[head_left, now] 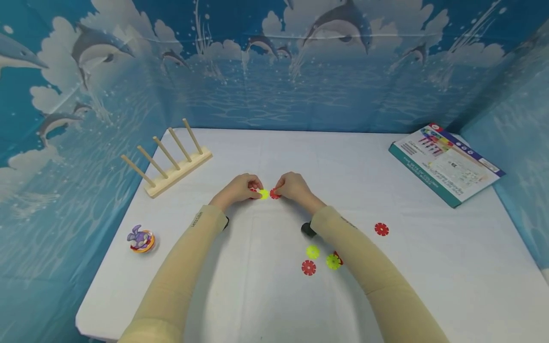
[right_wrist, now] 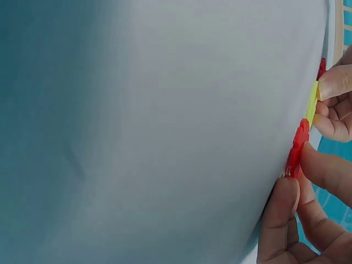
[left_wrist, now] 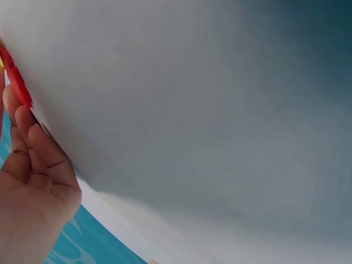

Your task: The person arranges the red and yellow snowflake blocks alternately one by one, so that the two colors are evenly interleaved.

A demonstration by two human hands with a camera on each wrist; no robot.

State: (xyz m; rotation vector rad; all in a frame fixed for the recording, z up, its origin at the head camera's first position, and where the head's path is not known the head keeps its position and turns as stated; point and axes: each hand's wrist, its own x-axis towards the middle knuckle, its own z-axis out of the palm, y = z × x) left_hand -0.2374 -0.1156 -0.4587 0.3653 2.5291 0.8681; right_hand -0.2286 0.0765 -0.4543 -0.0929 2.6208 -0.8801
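Over the far middle of the table, my left hand [head_left: 238, 189] pinches a yellow notched disc [head_left: 263, 194] between thumb and fingers. A red notched disc [head_left: 253, 190] sits at that disc's left side, partly hidden by the fingers. My right hand [head_left: 296, 186] pinches another red notched disc [head_left: 275, 194] close beside the yellow one. In the right wrist view this red disc [right_wrist: 297, 148] meets the yellow disc [right_wrist: 312, 104] edge to edge, so the three form a row. The left wrist view catches only a red disc [left_wrist: 16, 80] at the fingertips of the left hand [left_wrist: 41, 176].
A wooden rack [head_left: 182, 170] with several upright pegs stands at the left. Nearer lies a purple toy figure [head_left: 140, 238]. Loose discs, including a yellow one [head_left: 313, 251] and a red one [head_left: 308, 267], lie beside the right forearm. A box [head_left: 448, 162] rests at the back right.
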